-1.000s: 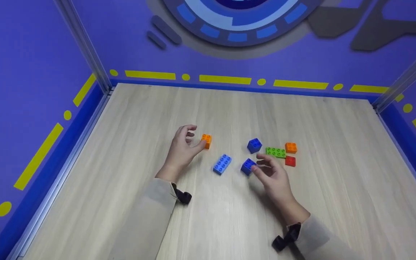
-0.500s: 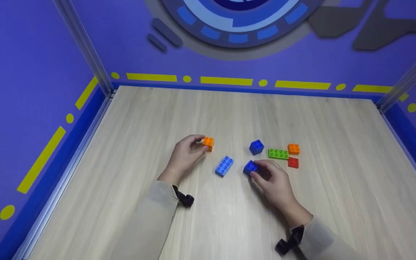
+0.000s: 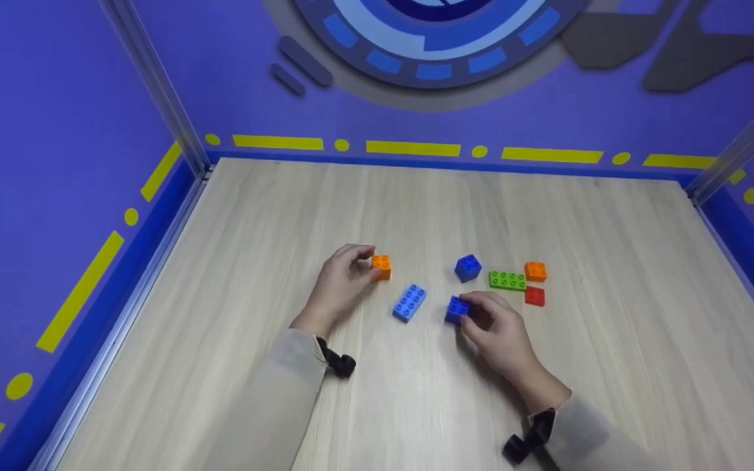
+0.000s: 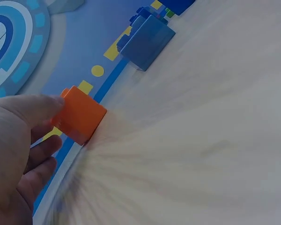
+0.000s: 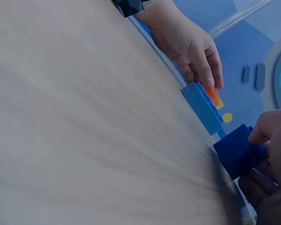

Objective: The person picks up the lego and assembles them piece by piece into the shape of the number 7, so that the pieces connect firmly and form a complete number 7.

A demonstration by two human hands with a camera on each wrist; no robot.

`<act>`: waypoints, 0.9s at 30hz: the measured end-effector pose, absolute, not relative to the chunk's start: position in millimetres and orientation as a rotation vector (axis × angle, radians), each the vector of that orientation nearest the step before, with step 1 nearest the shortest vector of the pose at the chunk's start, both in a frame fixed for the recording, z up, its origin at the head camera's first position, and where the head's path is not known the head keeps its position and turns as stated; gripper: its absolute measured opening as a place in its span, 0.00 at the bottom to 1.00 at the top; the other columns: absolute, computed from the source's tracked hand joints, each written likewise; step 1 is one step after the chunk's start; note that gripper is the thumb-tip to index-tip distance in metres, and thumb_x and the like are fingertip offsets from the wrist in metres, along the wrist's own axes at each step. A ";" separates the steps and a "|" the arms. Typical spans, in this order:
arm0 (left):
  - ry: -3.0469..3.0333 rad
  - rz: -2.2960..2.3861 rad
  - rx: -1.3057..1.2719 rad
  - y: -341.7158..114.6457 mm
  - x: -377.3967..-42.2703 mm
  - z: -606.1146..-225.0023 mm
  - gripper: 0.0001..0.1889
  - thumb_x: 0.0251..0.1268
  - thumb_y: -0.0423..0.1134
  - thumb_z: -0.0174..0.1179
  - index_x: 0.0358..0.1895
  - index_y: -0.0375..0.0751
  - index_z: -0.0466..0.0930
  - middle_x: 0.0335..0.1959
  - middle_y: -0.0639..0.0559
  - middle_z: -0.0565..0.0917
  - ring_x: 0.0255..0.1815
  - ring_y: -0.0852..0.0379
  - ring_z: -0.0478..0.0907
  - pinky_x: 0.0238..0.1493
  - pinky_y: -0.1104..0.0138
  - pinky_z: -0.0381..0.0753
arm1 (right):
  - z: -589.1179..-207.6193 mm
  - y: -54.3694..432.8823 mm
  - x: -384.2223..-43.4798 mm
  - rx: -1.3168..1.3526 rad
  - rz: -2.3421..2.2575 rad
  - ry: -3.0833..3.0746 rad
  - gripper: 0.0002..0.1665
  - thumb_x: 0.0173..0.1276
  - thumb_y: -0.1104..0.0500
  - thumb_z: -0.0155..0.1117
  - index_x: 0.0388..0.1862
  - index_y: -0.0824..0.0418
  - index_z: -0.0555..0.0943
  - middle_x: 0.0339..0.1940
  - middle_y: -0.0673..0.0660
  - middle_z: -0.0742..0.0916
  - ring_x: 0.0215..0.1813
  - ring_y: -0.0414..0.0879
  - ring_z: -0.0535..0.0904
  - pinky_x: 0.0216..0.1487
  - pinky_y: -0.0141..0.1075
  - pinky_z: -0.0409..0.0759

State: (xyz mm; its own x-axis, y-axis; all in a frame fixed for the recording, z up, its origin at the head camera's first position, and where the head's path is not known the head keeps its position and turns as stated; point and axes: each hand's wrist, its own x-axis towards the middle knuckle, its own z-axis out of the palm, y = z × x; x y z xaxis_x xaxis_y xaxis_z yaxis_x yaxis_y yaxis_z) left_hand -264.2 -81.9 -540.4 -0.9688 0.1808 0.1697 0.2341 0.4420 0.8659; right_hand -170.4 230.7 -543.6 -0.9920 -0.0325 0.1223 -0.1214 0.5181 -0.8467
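Note:
My left hand (image 3: 341, 282) pinches an orange building brick (image 3: 381, 267) between thumb and fingers; in the left wrist view the thumb lies on the side of the orange brick (image 4: 81, 115). With thumb and fingertips my right hand (image 3: 500, 332) grips a dark blue brick (image 3: 456, 310), and the right wrist view has that dark blue brick (image 5: 239, 151) close to the table. A lighter blue, longer brick (image 3: 410, 303) lies at a slant between the two hands. Beyond the right hand a second dark blue brick (image 3: 468, 268) stands untouched.
Right of the second dark blue brick lie a green long brick (image 3: 507, 280), another orange brick (image 3: 535, 271) and a red brick (image 3: 535, 296), close together. Purple-blue panels (image 3: 403, 118) wall the wooden table (image 3: 298, 203) at the back and both sides.
The left fingers have closed from a spread pose onto the orange brick. The right fingers, earlier apart with the thumb at the dark blue brick, have closed on it. The bricks have hardly moved.

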 end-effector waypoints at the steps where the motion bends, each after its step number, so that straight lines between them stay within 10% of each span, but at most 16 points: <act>1: -2.624 -1.590 -0.377 -81.7 -264.2 -541.1 0.25 0.79 0.38 0.74 0.73 0.37 0.83 0.71 0.44 0.87 0.75 0.43 0.83 0.83 0.49 0.81 | -543.9 231.1 -170.3 0.140 1.496 -2.655 0.23 0.76 0.67 0.74 0.68 0.60 0.89 0.68 0.58 0.89 0.72 0.53 0.86 0.70 0.13 0.74; 13: -2.623 -1.610 -0.341 -81.7 -264.3 -542.3 0.24 0.78 0.38 0.75 0.72 0.38 0.85 0.68 0.44 0.87 0.69 0.46 0.87 0.75 0.53 0.88 | -542.7 231.1 -169.9 0.186 1.488 -2.656 0.20 0.79 0.63 0.77 0.67 0.59 0.90 0.65 0.57 0.91 0.70 0.54 0.87 0.68 0.12 0.76; 21: -2.488 -1.715 -0.348 -82.2 -262.9 -541.7 0.19 0.76 0.35 0.76 0.66 0.39 0.88 0.65 0.44 0.88 0.66 0.46 0.88 0.73 0.56 0.90 | -540.1 236.8 -172.5 0.205 1.460 -2.769 0.25 0.79 0.62 0.77 0.72 0.59 0.87 0.71 0.59 0.90 0.76 0.57 0.85 0.83 0.57 0.80; 27: -2.292 -1.958 -0.289 -75.4 -261.5 -537.2 0.18 0.74 0.28 0.75 0.63 0.36 0.88 0.64 0.42 0.87 0.68 0.45 0.88 0.75 0.62 0.89 | -539.0 242.2 -173.7 0.158 1.508 -2.790 0.26 0.77 0.62 0.79 0.72 0.60 0.87 0.67 0.60 0.92 0.69 0.55 0.89 0.77 0.49 0.88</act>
State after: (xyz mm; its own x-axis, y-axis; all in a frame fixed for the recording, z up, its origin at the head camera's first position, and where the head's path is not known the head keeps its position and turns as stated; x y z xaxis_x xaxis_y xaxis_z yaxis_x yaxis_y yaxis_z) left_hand -261.5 -75.4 -537.2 -0.9754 0.0709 0.2088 0.2173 0.1484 0.9648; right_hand -173.7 242.2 -539.0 -0.9945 -0.1031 0.0176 -0.0712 0.5444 -0.8358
